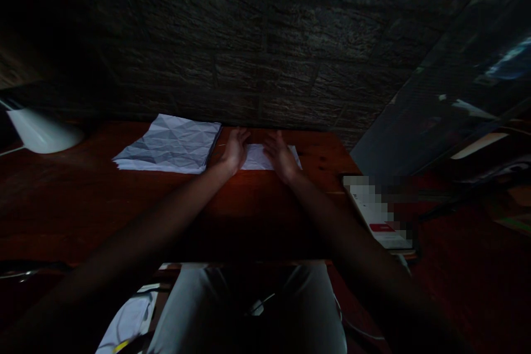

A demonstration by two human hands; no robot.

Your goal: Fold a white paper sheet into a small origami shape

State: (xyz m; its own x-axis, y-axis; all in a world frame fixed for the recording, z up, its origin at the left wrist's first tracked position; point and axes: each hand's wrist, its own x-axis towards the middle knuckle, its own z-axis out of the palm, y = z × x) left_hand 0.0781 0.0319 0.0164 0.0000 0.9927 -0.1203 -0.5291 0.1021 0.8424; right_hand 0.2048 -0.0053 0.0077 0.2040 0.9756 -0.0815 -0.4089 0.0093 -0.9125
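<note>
- Both arms are reaching straight forward from the bottom of the view. The forearms are converging toward the far side of the dark reddish-brown wooden tabletop (pixel 83 193).
- The left hand (pixel 235 150) is lying palm down with its fingers stretched out and pointing away from the body. It is resting on the left edge of the small white sheet of paper (pixel 258 159).
- The right hand (pixel 281 156) is also lying flat, with fingers slightly spread and angled toward the upper left. It is covering the right part of the same sheet.
- Neither hand is gripping anything. Both are lying open and apart on the paper, with a narrow strip of white showing between them.
- The small white sheet of paper is lying flat on the tabletop, close to the dark rough brick wall (pixel 265 55), partly beneath the two hands.
- A stack of creased white paper sheets (pixel 170 146) is lying just beside the left hand, on its outer side. Whether they are touching cannot be told in the dim light.
- A white lamp shade (pixel 41 131) is sitting at the far left, well apart from the hands.
- A white booklet with a red band (pixel 384 221), partly blurred, is lying at the tabletop's right edge, well apart from the right hand.
- The person's light grey trousers (pixel 249 310) are showing below the near edge.
</note>
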